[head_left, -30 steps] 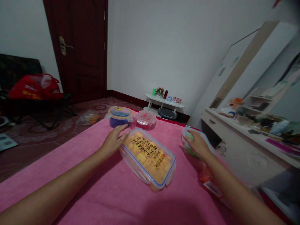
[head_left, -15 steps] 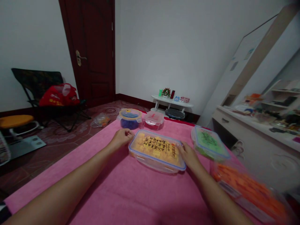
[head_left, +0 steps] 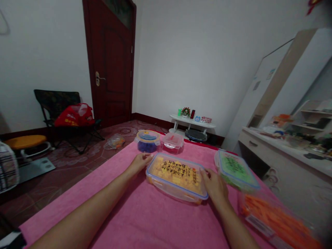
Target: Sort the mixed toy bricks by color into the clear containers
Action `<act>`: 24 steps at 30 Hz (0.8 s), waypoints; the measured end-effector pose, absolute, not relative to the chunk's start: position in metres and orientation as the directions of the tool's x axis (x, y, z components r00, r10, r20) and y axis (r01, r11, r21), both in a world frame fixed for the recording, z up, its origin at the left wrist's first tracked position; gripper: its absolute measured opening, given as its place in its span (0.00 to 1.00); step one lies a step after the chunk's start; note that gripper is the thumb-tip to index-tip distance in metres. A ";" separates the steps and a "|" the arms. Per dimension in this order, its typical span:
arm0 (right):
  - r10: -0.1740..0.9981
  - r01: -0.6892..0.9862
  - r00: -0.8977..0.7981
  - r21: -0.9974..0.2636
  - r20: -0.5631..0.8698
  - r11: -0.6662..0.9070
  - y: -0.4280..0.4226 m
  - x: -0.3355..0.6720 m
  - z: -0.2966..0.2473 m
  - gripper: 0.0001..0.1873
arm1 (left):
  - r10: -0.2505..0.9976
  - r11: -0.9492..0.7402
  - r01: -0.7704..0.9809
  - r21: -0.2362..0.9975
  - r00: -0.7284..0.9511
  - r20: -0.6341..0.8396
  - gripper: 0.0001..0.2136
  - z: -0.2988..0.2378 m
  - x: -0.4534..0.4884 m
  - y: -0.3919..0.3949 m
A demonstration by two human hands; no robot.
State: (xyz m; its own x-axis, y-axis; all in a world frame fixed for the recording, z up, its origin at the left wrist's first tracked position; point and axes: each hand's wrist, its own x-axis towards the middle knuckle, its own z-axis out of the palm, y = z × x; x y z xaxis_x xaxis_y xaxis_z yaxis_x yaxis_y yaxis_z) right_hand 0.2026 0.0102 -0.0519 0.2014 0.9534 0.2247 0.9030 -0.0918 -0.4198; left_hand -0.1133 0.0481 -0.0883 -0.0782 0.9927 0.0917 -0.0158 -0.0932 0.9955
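A clear rectangular box with a blue-rimmed lid (head_left: 177,176), full of yellow pieces, lies on the pink cloth (head_left: 145,221) in front of me. My left hand (head_left: 140,161) rests against the box's left end, fingers curled on its rim. At the box's right end my right hand (head_left: 215,184) presses on the corner with bent fingers. Both hands grip the box between them.
A green-filled box (head_left: 234,169) lies to the right, an orange-filled one (head_left: 275,219) nearer me on the right. A round blue tub (head_left: 147,140) and a small red-lidded box (head_left: 173,142) stand behind. A white dresser (head_left: 285,162) runs along the right; a chair (head_left: 64,117) stands at left.
My right hand left the green box and came onto the yellow box's right end. The yellow box turned from slanted to lying crosswise. The view lifted and shifted.
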 end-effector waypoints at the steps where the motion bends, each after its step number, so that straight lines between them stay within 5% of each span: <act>1: 0.943 0.912 0.209 -0.401 0.261 -0.091 0.008 0.201 -0.050 0.28 | 0.992 -0.114 0.020 0.993 -0.045 0.114 0.22 -0.087 -0.113 0.048; 5: 0.877 0.908 0.185 -0.419 0.444 0.021 -0.001 0.193 -0.035 0.24 | 0.955 -0.285 0.244 0.927 -0.014 0.297 0.21 -0.069 -0.108 0.046; 9: 0.867 0.681 0.081 -0.663 0.491 0.312 -0.020 0.172 -0.008 0.24 | 0.889 -0.383 0.335 0.861 -0.118 0.442 0.22 -0.029 -0.123 0.036; 13: 0.951 0.471 -0.128 -0.827 0.280 0.307 -0.035 0.160 0.011 0.29 | 0.996 -0.091 0.171 0.981 0.009 0.091 0.20 -0.001 -0.167 0.021; 18: 0.893 0.843 0.083 -0.509 0.442 0.173 -0.011 0.187 -0.019 0.27 | 0.946 0.239 -0.064 0.969 0.239 -0.218 0.15 -0.016 -0.204 0.007; 20: 0.934 0.893 0.152 -0.449 0.324 0.010 0.001 0.199 -0.041 0.26 | 0.932 0.309 -0.094 0.946 0.226 -0.282 0.12 -0.029 -0.207 0.005; 24: 0.988 0.724 0.150 -0.684 0.033 -0.087 0.009 0.207 -0.074 0.20 | 0.969 0.245 -0.123 0.962 0.060 -0.240 0.10 -0.046 -0.217 0.005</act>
